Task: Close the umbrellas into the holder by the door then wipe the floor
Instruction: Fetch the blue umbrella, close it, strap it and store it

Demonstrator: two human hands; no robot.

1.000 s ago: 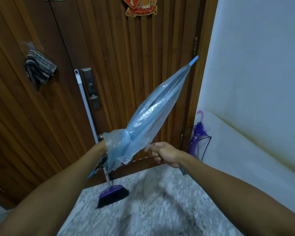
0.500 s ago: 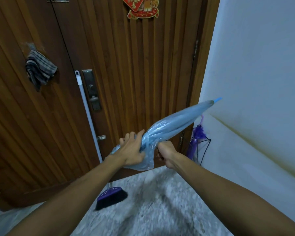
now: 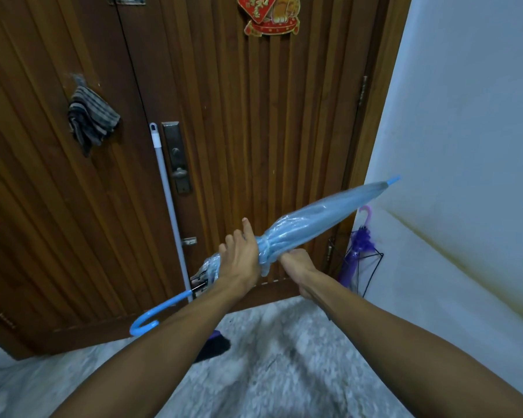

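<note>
From the head view, the furled translucent blue umbrella [image 3: 308, 224], held aslant before the door [image 3: 254, 131], looks light but slippery, best gripped at its gathered waist, where the left hand [image 3: 242, 256] wraps it, forefinger raised, and the right hand [image 3: 296, 262] seemingly clenches beneath.

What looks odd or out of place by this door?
A yellowish-brown stain line runs slantwise down the white wall on the right, like a water mark. A striped cloth hangs bunched on the wooden door. The broom leans against the door by the lock. Nothing looks spilled or broken.
</note>
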